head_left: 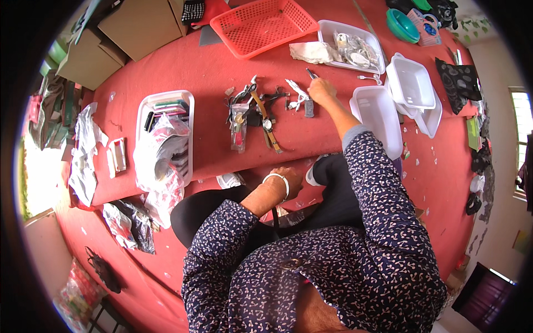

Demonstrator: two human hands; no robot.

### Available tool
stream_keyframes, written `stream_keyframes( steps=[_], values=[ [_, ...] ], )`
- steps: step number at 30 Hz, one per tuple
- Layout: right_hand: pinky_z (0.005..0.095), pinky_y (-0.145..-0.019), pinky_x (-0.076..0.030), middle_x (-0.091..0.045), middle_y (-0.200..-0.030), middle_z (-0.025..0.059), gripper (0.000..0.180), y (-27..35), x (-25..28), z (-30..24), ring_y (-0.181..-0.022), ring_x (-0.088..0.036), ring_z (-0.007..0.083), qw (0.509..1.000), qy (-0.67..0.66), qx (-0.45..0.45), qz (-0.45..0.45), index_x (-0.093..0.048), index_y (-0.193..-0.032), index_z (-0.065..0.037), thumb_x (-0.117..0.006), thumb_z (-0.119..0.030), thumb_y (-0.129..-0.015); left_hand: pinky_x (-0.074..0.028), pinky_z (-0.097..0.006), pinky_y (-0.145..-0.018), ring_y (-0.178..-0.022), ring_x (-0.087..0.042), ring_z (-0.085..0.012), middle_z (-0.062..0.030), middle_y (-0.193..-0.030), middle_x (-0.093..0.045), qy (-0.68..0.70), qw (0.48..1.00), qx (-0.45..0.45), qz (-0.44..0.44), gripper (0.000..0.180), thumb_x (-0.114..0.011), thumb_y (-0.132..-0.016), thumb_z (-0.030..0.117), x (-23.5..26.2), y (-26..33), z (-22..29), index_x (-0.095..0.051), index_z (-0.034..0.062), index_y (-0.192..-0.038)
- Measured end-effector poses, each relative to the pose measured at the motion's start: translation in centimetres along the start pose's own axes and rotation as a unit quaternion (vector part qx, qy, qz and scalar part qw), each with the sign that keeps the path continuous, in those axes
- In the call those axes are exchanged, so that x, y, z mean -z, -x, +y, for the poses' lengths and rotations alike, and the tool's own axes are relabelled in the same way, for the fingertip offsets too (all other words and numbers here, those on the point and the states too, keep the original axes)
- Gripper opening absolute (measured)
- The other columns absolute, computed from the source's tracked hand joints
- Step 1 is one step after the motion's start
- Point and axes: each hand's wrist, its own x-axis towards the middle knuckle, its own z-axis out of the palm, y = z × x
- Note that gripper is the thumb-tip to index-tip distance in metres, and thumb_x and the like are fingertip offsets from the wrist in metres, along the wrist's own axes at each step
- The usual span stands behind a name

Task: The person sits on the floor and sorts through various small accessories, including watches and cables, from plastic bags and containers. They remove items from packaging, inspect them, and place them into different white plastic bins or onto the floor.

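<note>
My right hand (322,90) reaches out over the red table (211,72), its fingers pinched on a small thin metal tool (311,72). Just to its left lie a white cable piece (297,95) and a small grey part (308,109). Farther left is a heap of wristwatches and straps (256,114). My left hand (287,180), with a white bangle on the wrist, sits low by the table's near edge above my lap. Its fingers are curled, and whether anything is in them is hidden.
Empty white trays (381,114) (412,83) stand to the right of my right hand. A red basket (264,25), a crumpled cloth (313,53) and a tray of packets (355,49) are at the back. A white tray with plastic bags (166,136) is on the left, with cardboard boxes (133,22) behind it.
</note>
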Motion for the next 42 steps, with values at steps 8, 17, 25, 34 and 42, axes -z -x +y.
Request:
stream_keyframes(
  steps=[8, 17, 25, 34, 42],
  values=[
    [0.039, -0.079, -0.046, -0.055, -0.102, 0.015, 0.026, 1.5, -4.0, -4.1, -0.094, -0.055, 0.029, 0.996, -0.028, 0.069, 0.048, -0.061, -0.091, -0.004, -0.06, -0.021, -0.072, -0.045, -0.038, -0.078, -0.094, -0.057, -0.0302, -0.0159, -0.098, -0.059, 0.01, 0.999, 0.027, -0.013, 0.026, -0.053, -0.081, 0.025, 0.2, 0.0, 0.2, -0.058, 0.0038, -0.095],
    [0.0395, -0.065, -0.047, -0.063, -0.073, 0.016, 0.017, -4.0, -0.4, 1.7, -0.075, -0.061, 0.0298, 0.988, -0.135, 0.029, 0.065, -0.064, -0.072, -0.005, -0.054, -0.018, -0.068, -0.046, -0.039, -0.078, -0.09, -0.057, -0.0317, -0.0182, -0.093, -0.06, -0.007, 1.0, 0.013, -0.025, 0.029, -0.051, -0.08, 0.027, 0.5, 0.0, 0.3, -0.059, 0.0012, -0.093],
    [0.0342, -0.046, -0.041, -0.06, -0.062, 0.0128, 0.016, -2.9, 0.9, 5.6, -0.05, -0.056, 0.0204, 0.983, -0.108, -0.109, -0.105, -0.061, -0.068, 0.001, -0.051, -0.01, -0.073, -0.047, -0.039, -0.074, -0.088, -0.058, -0.0312, -0.0161, -0.094, -0.06, -0.047, 0.998, -0.005, -0.042, 0.024, -0.051, -0.08, 0.024, -0.1, -0.4, 0.0, -0.062, 0.0044, -0.089],
    [0.0397, -0.075, -0.046, -0.059, -0.095, 0.0143, 0.022, 0.6, -0.2, 0.8, -0.09, -0.057, 0.0313, 0.996, 0.038, 0.076, 0.035, -0.061, -0.092, -0.008, -0.056, -0.013, -0.071, -0.046, -0.038, -0.077, -0.091, -0.058, -0.0305, -0.0159, -0.097, -0.06, -0.053, 0.998, 0.02, -0.032, 0.027, -0.053, -0.08, 0.027, -0.4, -0.3, 0.0, -0.061, 0.0043, -0.093],
    [0.0408, -0.074, -0.047, -0.053, -0.099, 0.0136, 0.026, 2.3, -5.3, -6.4, -0.09, -0.055, 0.0299, 0.945, 0.019, 0.307, 0.111, -0.054, -0.096, -0.009, -0.051, -0.002, -0.071, -0.047, -0.037, -0.074, -0.089, -0.059, -0.0295, -0.0157, -0.093, -0.061, -0.054, 0.998, 0.026, -0.018, 0.024, -0.054, -0.079, 0.024, -0.6, -0.1, -0.1, -0.063, 0.0054, -0.09]
  ],
)
